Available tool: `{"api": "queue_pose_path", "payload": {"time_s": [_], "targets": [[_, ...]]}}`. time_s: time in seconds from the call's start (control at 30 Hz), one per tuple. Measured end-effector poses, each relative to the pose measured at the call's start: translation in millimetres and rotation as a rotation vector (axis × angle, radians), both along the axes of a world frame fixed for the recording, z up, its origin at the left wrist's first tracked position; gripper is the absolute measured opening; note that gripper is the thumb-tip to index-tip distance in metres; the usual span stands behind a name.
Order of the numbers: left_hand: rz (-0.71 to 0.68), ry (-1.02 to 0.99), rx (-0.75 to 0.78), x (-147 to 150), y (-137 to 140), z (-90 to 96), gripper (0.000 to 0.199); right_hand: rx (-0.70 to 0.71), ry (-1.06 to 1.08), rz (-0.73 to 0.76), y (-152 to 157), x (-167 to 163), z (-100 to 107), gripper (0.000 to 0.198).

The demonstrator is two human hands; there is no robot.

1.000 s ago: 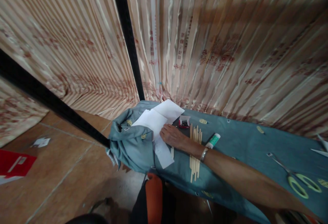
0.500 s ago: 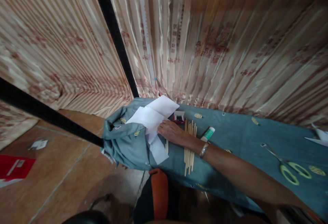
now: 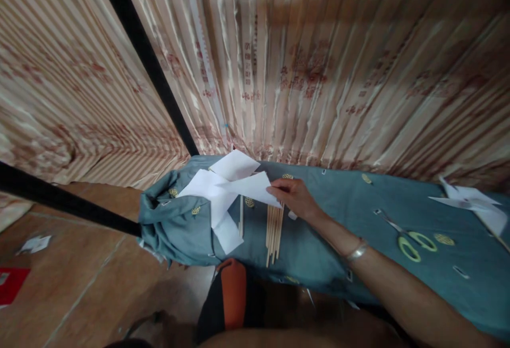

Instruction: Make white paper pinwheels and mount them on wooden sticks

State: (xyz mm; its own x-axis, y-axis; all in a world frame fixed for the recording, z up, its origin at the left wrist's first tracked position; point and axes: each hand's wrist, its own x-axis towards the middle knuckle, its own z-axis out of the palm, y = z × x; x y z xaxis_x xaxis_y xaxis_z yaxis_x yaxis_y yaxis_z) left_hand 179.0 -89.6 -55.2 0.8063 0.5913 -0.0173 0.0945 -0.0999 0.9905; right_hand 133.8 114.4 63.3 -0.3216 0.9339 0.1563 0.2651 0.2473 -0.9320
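My right hand (image 3: 295, 196), a bracelet on its wrist, pinches the right edge of a white paper piece (image 3: 255, 186). That piece is lifted a little, and its left end overlaps other white paper sheets (image 3: 195, 186) spread on the cloth-covered table. Just below the held paper lies a bunch of thin wooden sticks (image 3: 274, 236), their upper ends hidden by it. A small white end (image 3: 292, 215), probably of the glue stick, shows beside my right hand. My left hand is out of view.
Green-handled scissors (image 3: 406, 239) lie on the blue-grey cloth (image 3: 330, 268) to the right. Beyond them rests a white paper pinwheel (image 3: 470, 202). A dark pole (image 3: 147, 61) rises at the table's left end, before a striped curtain (image 3: 303, 71). Something red (image 3: 14, 284) lies on the floor.
My right hand has moved right and pulled the paper piece out with it, over the small red box and the sticks' tops. The view has shifted to the right, showing the pinwheel more fully.
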Motion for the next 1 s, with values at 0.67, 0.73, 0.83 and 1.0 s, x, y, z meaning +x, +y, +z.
{"api": "queue_pose_path", "payload": {"time_s": [0.67,0.73,0.83,1.0], "targets": [[0.335,0.095,0.424,-50,72,77.4,0.011,0.608,-0.537,-0.535,-131,195,-53,0.021],[0.389,0.101,0.529,-61,82,76.0,0.015,0.587,-0.550,-0.492,-137,195,-64,0.022],[0.490,0.172,0.735,-75,97,71.3,0.033,0.531,-0.552,-0.421,-146,195,-71,0.024],[0.441,0.362,0.857,-82,109,63.8,0.046,0.391,-0.484,-0.339,-155,197,-61,0.019]]}}
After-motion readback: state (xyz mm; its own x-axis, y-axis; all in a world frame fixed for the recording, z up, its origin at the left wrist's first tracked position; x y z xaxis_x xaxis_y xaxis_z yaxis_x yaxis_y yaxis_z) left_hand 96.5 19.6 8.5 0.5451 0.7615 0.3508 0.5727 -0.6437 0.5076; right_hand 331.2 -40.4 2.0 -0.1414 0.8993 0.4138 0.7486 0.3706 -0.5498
